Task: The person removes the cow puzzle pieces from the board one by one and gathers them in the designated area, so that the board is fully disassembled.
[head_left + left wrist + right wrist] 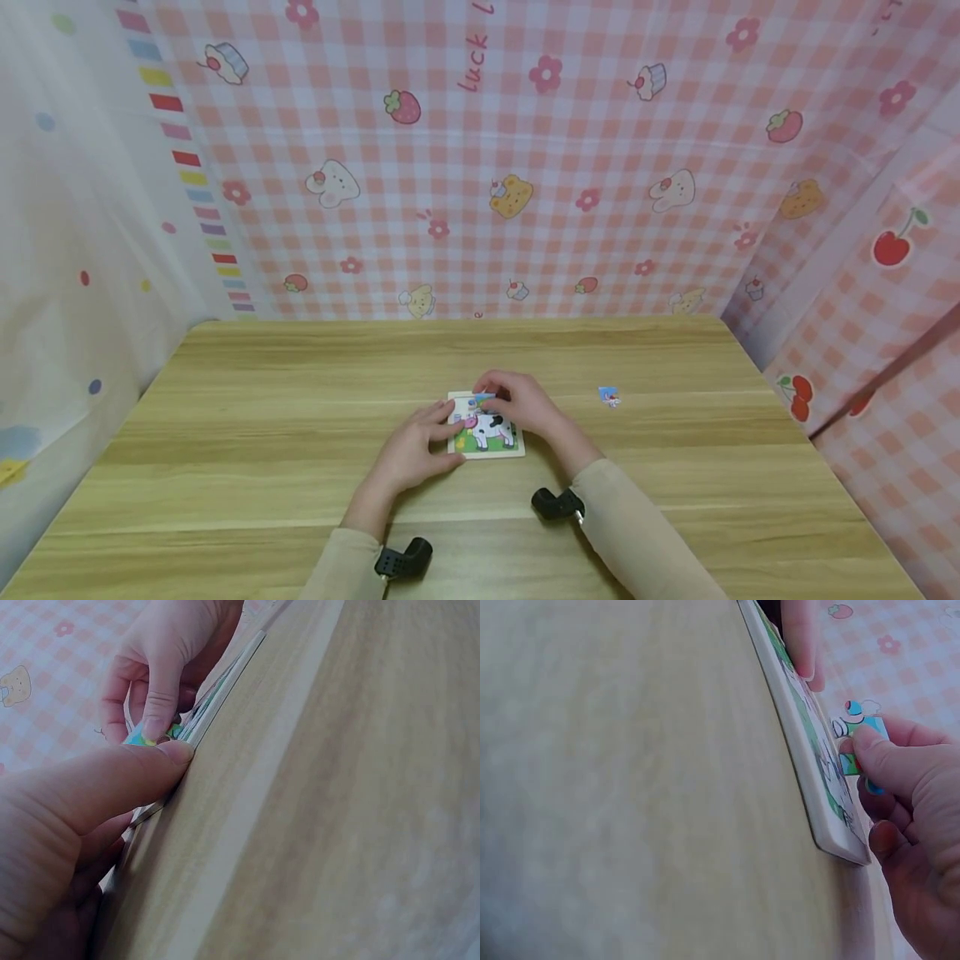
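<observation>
A small jigsaw puzzle board (487,454) with a pale frame and a cow picture lies on the table. My left hand (412,448) steadies it from the left, thumb on the near edge (180,750) and fingers spread over its left side. At the far side of the board, my right hand (525,406) pinches a blue and green puzzle piece (874,727) between thumb and fingers. From the right wrist view, this piece is tilted up over the board (795,727). Fingers partly cover the picture's upper part.
One loose puzzle piece (609,397), blue with white and red, lies on the wooden table (300,375) to the right of the board. A pink checked cloth (450,167) hangs behind the table. Black wrist cameras (405,558) sit on both sleeves.
</observation>
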A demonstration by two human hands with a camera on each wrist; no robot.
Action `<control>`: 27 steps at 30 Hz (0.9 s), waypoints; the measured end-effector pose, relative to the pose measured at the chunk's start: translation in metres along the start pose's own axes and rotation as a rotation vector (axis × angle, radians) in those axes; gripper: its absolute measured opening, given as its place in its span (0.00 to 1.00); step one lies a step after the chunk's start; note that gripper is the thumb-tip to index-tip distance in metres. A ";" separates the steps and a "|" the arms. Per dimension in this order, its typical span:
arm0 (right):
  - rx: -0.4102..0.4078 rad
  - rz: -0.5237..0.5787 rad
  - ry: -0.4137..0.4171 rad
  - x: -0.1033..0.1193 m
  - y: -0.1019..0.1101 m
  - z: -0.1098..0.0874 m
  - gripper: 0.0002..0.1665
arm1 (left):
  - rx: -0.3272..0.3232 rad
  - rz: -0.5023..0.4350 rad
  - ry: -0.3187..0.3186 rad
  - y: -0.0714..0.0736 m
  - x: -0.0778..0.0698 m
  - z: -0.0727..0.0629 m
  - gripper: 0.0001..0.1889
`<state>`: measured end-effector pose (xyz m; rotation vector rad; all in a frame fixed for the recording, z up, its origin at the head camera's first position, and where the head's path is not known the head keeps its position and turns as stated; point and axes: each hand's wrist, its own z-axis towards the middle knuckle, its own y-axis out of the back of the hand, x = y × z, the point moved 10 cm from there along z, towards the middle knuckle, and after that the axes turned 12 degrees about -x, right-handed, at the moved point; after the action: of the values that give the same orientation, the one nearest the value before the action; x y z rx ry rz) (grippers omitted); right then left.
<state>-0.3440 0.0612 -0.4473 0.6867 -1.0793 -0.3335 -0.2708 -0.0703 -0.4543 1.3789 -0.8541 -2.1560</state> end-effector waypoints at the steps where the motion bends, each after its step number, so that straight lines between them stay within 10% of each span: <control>1: -0.009 0.009 -0.004 0.000 0.002 -0.001 0.10 | 0.002 0.000 0.002 0.000 0.000 0.000 0.26; 27: -0.178 0.050 -0.032 -0.033 0.079 -0.043 0.11 | -0.012 0.006 0.025 -0.004 0.008 0.000 0.27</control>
<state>-0.3268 0.1540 -0.4310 0.4965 -1.0811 -0.3931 -0.2740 -0.0721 -0.4623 1.3929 -0.8335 -2.1309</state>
